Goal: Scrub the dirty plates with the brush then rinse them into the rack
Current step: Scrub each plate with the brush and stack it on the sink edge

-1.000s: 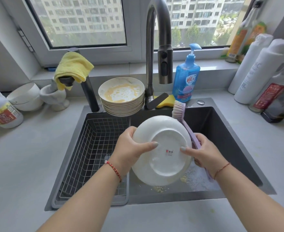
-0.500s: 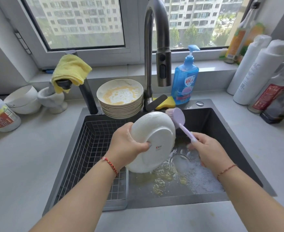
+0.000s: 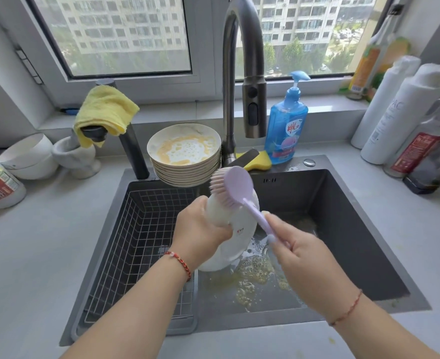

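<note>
Left hand (image 3: 200, 226) gripped a white glazed plate (image 3: 233, 237) by its rim at frame centre, fingers curled round the edge. The plate was tilted nearly on edge over the sink (image 3: 343, 229), underside toward the camera, with a small red mark on the base.

Right hand (image 3: 299, 257) pinched the lilac plastic handle of the brush (image 3: 235, 187), fingers wrapped round the lower end. The round brush head sat at the plate's top edge, pale pink bristles pointing left; whether the bristles touched the plate could not be told for sure.

The sink was a dark matte rectangular basin, its floor wet with yellowish foamy residue below the plate. In its left half sat the rack (image 3: 141, 242), a square-mesh wire basket.

A stack of dirty plates (image 3: 185, 156) stood on the sink's back edge, upper centre, the top one smeared with yellow film. Just right of the stack rose the dark metal gooseneck tap (image 3: 242, 73), then a blue translucent pump soap bottle (image 3: 286, 128) and a yellow sponge (image 3: 259, 159).

A yellow terry cloth (image 3: 105, 110) hung over a dark post at upper left. The worktop (image 3: 45, 242) was plain light grey.
</note>
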### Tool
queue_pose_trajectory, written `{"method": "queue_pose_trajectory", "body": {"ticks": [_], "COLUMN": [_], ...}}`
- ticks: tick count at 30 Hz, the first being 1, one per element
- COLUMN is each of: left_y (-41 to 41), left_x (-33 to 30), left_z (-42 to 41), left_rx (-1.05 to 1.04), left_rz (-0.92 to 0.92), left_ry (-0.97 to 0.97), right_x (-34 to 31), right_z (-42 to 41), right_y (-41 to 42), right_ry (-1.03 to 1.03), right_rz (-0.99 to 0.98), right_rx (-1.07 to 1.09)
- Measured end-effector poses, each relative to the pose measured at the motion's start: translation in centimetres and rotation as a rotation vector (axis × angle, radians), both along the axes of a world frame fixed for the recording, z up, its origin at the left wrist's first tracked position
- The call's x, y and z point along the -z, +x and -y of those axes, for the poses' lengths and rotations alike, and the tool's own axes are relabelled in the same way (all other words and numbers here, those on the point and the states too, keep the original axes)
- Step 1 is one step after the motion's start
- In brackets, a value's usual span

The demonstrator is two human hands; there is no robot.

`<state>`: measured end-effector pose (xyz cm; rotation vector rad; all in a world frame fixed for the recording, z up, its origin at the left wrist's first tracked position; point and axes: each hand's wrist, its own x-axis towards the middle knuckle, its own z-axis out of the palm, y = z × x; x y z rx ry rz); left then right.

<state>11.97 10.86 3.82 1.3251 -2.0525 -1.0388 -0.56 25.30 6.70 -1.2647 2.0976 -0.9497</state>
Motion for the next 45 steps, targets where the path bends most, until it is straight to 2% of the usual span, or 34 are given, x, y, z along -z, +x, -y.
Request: {"method": "queue_pose_trajectory", "body": {"ticks": [2, 4, 7, 10, 14, 18, 20, 22, 24, 27, 30, 33, 38, 43, 45], "left_y": [0.0, 0.3, 1.0, 1.1, 0.9, 0.6, 0.7, 1.1, 1.5, 1.9, 1.7, 1.3, 1.1, 2.3, 2.8], "left_x": [0.2, 0.4, 0.5, 0.5, 0.9, 1.6, 1.7, 1.5, 1.4, 1.0, 0.7, 0.9, 1.5, 1.4, 0.9], "left_z": [-0.1, -0.1, -0.1, -0.2, 0.0, 0.1, 0.2, 0.1, 0.2, 0.4, 0.6, 0.2, -1.0, -0.1, 0.6], "left_rx": [-0.024, -0.027, -0.008, 0.005, 0.01, -0.032, -0.028, -0.016, -0.007, -0.065, -0.123, -0.156, -0.128, -0.045, 0.002], "left_rz": [-0.029, -0.042, -0.034, -0.036, -0.017, -0.093, -0.086, -0.069, -0.092, -0.195, -0.34, -0.493, -0.68, -0.598, -0.496], "left_ry": [0.026, 0.021, -0.038, -0.05, -0.027, 0.049, 0.037, 0.009, -0.015, 0.006, 0.062, 0.148, 0.28, 0.32, 0.329], "right_x": [0.0, 0.2, 1.2, 1.9, -0.2, -0.9, -0.9, -0.6, 0.8, 4.3, 6.6, 7.5, 7.5, 6.8, 6.3], "right_z": [-0.1, 0.2, 1.0, 1.2, 1.0, 0.3, 0.4, 1.0, 1.7, 1.9, 2.2, 3.1, 4.2, 3.7, 3.5], "right_y": [0.8, -0.1, -3.2, -4.3, -1.7, 1.6, 1.5, -0.2, -2.7, -4.4, -3.5, -2.3, -1.2, -2.3, -3.2], "right_ry": [0.05, 0.056, 0.077, 0.151, 0.035, 0.146, 0.124, 0.066, 0.059, 0.179, 0.094, 0.015, -0.119, -0.13, -0.107], "right_rz": [-0.055, -0.048, 0.088, 0.204, 0.088, -0.149, -0.177, -0.042, 0.186, 0.59, 0.803, 0.825, 0.904, 0.757, 0.644], "right_rx": [-0.058, -0.019, 0.182, 0.243, 0.089, -0.112, -0.09, 0.031, 0.198, 0.383, 0.483, 0.537, 0.469, 0.392, 0.324]}}
